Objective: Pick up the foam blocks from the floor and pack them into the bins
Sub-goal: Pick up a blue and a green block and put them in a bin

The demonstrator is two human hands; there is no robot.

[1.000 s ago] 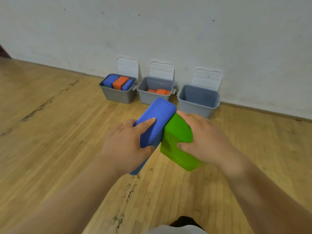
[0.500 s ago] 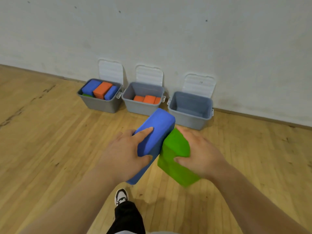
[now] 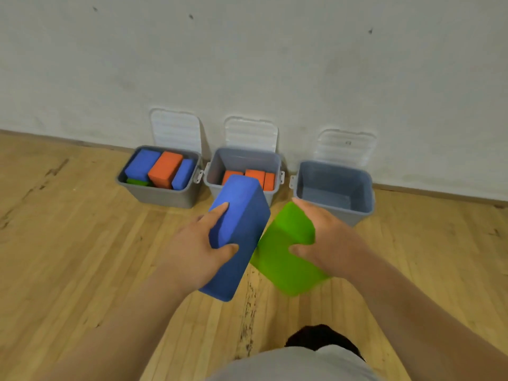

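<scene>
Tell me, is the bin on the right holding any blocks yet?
No, the right bin shows only its bare grey floor, with no blocks inside.

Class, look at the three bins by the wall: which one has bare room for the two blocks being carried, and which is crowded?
The right bin is bare inside. The middle bin has room above its low orange blocks. The left bin is crowded, packed to the rim. The left hand holds the blue block, the right hand the green block.
</scene>
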